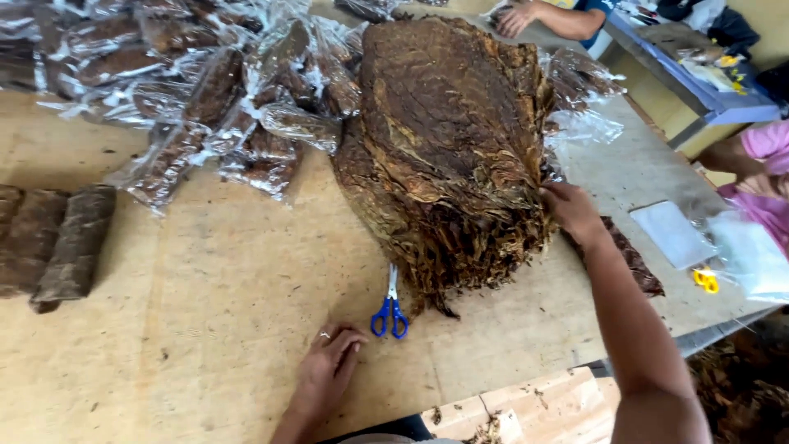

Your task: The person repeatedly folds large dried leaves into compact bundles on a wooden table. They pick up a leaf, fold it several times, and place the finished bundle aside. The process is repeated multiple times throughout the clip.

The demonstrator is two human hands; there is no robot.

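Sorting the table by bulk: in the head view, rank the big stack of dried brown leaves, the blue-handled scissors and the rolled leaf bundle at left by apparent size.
1. stack of dried brown leaves, by far the largest.
2. rolled leaf bundle.
3. blue-handled scissors, smallest, though they lie nearer the camera.

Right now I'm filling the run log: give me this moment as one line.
left hand flat on table, empty | right hand on dried leaf stack side | blue scissors lying between

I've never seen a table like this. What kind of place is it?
Probably a workshop where dried leaves get packed by hand. A big leaf stack sits on the table, with bagged bundles, rolled bundles and scissors.
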